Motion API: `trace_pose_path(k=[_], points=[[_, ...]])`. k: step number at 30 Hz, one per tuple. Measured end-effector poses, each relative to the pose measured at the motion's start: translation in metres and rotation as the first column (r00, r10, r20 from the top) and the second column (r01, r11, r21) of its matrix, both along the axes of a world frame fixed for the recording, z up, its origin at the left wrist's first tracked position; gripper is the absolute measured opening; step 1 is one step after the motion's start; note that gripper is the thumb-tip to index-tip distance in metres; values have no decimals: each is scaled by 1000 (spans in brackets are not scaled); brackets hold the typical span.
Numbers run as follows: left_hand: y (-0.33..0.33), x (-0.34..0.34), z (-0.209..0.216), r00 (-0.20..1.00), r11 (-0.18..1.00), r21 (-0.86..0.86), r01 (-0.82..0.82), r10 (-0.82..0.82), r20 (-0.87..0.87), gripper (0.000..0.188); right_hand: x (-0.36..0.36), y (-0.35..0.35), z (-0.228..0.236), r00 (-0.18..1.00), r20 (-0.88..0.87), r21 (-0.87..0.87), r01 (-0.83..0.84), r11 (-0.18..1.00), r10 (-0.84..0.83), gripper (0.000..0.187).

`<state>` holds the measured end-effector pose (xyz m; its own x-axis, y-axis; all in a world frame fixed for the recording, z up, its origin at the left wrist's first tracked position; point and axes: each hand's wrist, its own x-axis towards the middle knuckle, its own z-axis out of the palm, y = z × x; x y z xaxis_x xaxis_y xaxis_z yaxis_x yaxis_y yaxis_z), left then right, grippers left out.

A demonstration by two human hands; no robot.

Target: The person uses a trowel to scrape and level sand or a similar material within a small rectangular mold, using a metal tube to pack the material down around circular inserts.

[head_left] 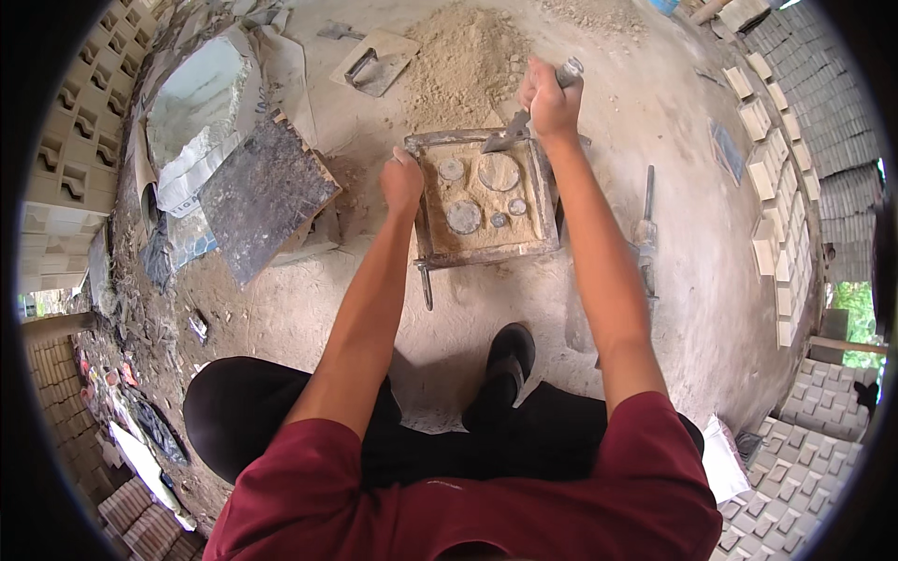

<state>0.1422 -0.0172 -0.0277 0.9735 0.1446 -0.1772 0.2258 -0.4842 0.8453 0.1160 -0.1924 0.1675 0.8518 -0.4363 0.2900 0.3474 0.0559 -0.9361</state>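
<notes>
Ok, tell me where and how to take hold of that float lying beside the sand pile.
Best by the dark handle of the float, probably from above and the near left: the board lies flat with the handle raised on top, while the sand pile crowds its right side.

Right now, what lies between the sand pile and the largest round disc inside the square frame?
In the head view: the frame's far bar, loose sand, and the trowel blade, wielded by the right hand.
</notes>
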Motion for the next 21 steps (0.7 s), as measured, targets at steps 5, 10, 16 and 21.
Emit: trace_pose_path(k=[5,10,16,21], points=[[0,-4,3,999,1000,13,6,-5,-42,59,-12,8,-6,960,30,-40,-277,960,278,39],[5,-5,3,1000,1000,14,-12,12,14,60,-7,10,11,862,-24,-103,-506,856,507,38],[7,-5,4,1000,1000,7,-15,15,3,60,-13,34,23,864,-109,-143,-503,852,492,37],[0,-12,16,995,1000,-26,12,-14,-102,63,-32,43,10,961,41,-100,-269,958,274,37]])
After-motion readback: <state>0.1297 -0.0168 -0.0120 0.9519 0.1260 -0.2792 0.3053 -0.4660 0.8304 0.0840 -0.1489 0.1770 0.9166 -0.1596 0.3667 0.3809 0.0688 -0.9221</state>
